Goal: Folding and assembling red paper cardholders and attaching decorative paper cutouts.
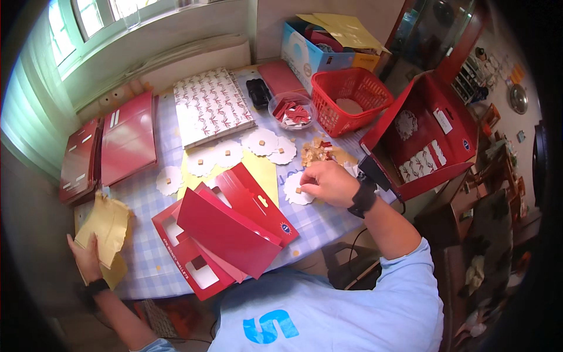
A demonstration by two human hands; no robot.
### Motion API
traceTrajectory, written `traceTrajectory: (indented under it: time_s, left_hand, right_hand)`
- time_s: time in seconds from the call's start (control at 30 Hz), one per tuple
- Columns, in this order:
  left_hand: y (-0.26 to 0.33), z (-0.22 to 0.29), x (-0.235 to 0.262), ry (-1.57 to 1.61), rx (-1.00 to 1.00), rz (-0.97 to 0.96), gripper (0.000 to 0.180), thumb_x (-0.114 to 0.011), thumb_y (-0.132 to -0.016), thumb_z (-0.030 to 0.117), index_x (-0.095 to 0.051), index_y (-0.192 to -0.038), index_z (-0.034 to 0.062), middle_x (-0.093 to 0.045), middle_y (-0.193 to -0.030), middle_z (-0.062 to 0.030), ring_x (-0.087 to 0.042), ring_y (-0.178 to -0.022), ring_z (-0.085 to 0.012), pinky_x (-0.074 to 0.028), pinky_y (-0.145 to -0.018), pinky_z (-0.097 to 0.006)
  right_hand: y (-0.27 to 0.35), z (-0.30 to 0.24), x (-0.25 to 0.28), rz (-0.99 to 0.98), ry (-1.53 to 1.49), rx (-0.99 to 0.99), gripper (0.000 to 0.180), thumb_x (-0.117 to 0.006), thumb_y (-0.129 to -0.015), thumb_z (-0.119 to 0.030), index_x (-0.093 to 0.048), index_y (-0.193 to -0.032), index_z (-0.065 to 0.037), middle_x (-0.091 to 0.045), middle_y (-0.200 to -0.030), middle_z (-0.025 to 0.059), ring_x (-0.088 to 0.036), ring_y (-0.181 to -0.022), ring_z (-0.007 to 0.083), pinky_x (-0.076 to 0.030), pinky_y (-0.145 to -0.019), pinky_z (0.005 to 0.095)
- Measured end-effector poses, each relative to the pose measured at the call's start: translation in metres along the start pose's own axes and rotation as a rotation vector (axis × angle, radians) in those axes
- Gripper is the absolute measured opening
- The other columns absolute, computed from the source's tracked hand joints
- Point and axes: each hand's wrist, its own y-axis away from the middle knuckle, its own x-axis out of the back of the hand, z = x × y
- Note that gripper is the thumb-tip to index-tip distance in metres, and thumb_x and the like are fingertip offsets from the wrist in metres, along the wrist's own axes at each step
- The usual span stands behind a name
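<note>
At the table's left edge, my left hand [88, 257] is closed on a yellow paper sheet [107, 226] with a ragged edge. My right hand [329, 183] is pinched over a white scalloped paper cutout [294, 198] right of centre. Its fingertips meet at a small tan square [298, 190] on that cutout. Several similar cutouts [227, 154] lie in a row beyond, each bearing a tan square. Beside my right hand is a pile of tan and red scraps [318, 151]. Flat red card boxes [231, 226] lie overlapped between my hands, partly over a yellow sheet [267, 176].
Stacks of red card [130, 138] stand at the far left. Behind the cutouts is a pile of patterned white sheets [214, 105]. A clear tub [291, 111], a red basket [352, 111], a blue box [311, 56] and an open red box [437, 126] fill the back right.
</note>
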Motion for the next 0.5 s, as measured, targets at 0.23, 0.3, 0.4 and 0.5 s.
traceTrajectory:
  time_s: [0.23, 0.3, 0.4, 0.5]
  left_hand:
    - [0.038, 0.068, -0.001, -0.451, -0.334, 0.251, 0.058, -0.065, -0.086, 0.014, -0.041, -0.137, 0.0019, -0.053, -0.127, -0.0188, -0.05, -0.12, -0.0302, -0.04, -0.099, -0.036]
    - [0.064, 0.12, -0.008, -0.187, -0.629, 0.115, 0.047, -0.064, -0.085, 0.01, -0.05, -0.129, 0.0018, -0.055, -0.124, -0.0168, -0.051, -0.118, -0.0323, -0.041, -0.098, -0.038]
    - [0.114, 0.192, -0.031, 0.199, -0.783, -0.345, 0.039, -0.066, -0.081, 0.005, -0.058, -0.118, 0.0009, -0.056, -0.122, -0.0147, -0.051, -0.116, -0.0337, -0.042, -0.097, -0.041]
    - [0.149, 0.246, -0.063, 0.306, -1.027, -0.72, 0.036, -0.068, -0.078, 0.005, -0.06, -0.114, 0.002, -0.057, -0.118, -0.0144, -0.052, -0.115, -0.033, -0.041, -0.098, -0.041]
  right_hand:
    - [-0.001, 0.003, -0.01, 0.023, 0.11, 0.062, 0.014, -0.066, -0.077, -0.016, -0.067, -0.082, -0.002, -0.064, -0.081, 0.014, -0.063, -0.077, 0.029, -0.05, -0.071, 0.0379]
    - [-0.002, 0.004, -0.014, 0.014, 0.128, 0.074, 0.013, -0.066, -0.076, -0.016, -0.067, -0.081, -0.004, -0.064, -0.082, 0.014, -0.063, -0.081, 0.031, -0.05, -0.074, 0.0404]
    - [-0.002, 0.006, -0.017, 0.041, 0.163, 0.114, 0.01, -0.065, -0.076, -0.014, -0.066, -0.08, -0.004, -0.063, -0.081, 0.0132, -0.062, -0.081, 0.031, -0.05, -0.073, 0.0405]
    - [0.002, 0.011, -0.017, 0.064, 0.163, 0.129, 0.008, -0.065, -0.076, -0.012, -0.065, -0.078, -0.005, -0.062, -0.08, 0.0125, -0.062, -0.081, 0.0305, -0.05, -0.072, 0.0403]
